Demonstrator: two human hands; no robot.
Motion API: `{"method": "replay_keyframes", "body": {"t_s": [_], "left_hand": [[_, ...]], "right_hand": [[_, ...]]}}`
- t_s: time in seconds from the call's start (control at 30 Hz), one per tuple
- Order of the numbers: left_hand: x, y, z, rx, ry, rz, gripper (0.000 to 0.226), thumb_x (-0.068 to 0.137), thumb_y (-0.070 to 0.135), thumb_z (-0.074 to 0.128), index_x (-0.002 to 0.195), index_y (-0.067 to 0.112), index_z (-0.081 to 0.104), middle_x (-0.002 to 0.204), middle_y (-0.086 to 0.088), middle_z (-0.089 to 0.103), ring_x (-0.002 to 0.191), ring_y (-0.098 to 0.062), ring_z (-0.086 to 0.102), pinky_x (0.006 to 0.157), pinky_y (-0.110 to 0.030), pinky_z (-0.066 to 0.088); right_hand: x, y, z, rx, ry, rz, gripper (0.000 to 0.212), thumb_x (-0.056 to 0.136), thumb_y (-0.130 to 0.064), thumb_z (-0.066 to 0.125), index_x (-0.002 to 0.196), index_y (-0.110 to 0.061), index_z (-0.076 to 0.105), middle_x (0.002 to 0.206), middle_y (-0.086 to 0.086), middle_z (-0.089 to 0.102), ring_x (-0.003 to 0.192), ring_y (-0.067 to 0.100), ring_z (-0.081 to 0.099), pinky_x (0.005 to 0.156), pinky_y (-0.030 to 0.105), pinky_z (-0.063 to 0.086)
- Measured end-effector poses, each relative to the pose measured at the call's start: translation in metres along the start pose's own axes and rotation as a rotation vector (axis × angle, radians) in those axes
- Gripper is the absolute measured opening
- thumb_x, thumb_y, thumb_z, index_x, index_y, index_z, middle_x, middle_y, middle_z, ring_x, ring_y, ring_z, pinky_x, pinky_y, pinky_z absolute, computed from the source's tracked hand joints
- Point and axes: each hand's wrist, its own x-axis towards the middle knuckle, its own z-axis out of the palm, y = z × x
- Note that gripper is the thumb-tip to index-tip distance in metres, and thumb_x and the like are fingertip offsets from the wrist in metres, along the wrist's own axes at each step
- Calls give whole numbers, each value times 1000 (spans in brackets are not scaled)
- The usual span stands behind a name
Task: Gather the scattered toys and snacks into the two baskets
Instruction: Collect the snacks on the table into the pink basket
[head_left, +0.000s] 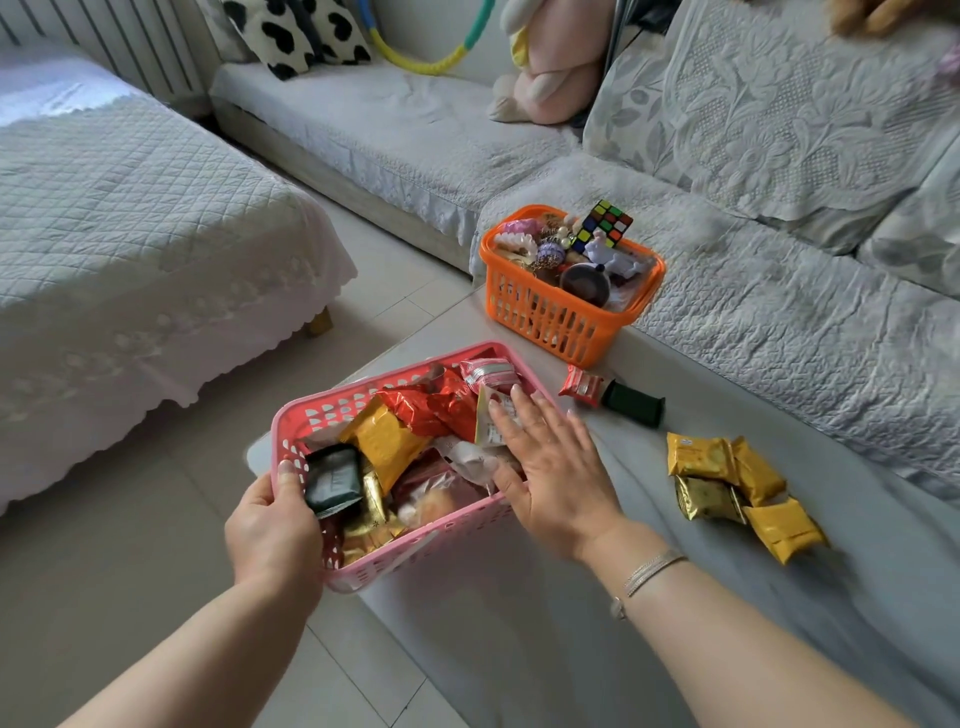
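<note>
A pink basket (332, 410) full of snack packets sits at the near left of a low grey table. My left hand (272, 525) grips its near left corner, thumb over the rim. Flat and with straight fingers, my right hand (550, 462) lies on the packets at the basket's right side. An orange basket (550, 317) holding toys, with a puzzle cube (605, 222) on top, stands further back. Loose on the table lie a red packet (581, 385), a dark green packet (634, 404) and several yellow and gold packets (743, 486).
The grey table (675, 623) runs along a quilted sofa (779, 291) on the right. A covered bed (130, 249) stands to the left across a tiled floor. A pink plush toy (550, 78) and spotted cushions (296, 31) sit on the far sofa.
</note>
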Motion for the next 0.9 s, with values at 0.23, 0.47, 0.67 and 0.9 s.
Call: {"method": "replay_keyframes", "body": {"t_s": [0.23, 0.47, 0.67, 0.9], "left_hand": [[6, -4, 9, -14, 23, 21, 14, 106, 36, 49, 108, 27, 59, 91, -3, 67, 84, -27, 67, 69, -35, 55], [24, 1, 28, -4, 22, 22, 19, 106, 35, 49, 96, 26, 63, 90, -2, 69, 79, -26, 69, 66, -36, 55], [41, 6, 49, -43, 14, 14, 21, 104, 36, 52, 112, 23, 65, 99, -7, 72, 90, -32, 71, 81, -49, 59], [55, 7, 65, -59, 15, 42, 27, 106, 32, 50, 84, 27, 64, 92, -4, 71, 93, -32, 71, 85, -52, 58]], "right_hand": [[13, 19, 0, 329, 262, 3, 58, 96, -50, 20, 150, -31, 23, 161, -2, 12, 147, 12, 7, 119, 35, 6], [45, 109, 20, 93, -87, 472, 62, 100, -45, 31, 153, -33, 1, 160, 5, -17, 148, 25, -6, 119, 46, 5], [83, 134, 36, 26, -258, 480, 66, 98, -49, 31, 150, -40, -9, 156, 6, -27, 146, 26, -19, 117, 47, -7], [120, 141, 53, 15, -369, 462, 64, 99, -36, 32, 152, -35, -5, 159, 8, -18, 146, 33, -13, 118, 52, -3]]}}
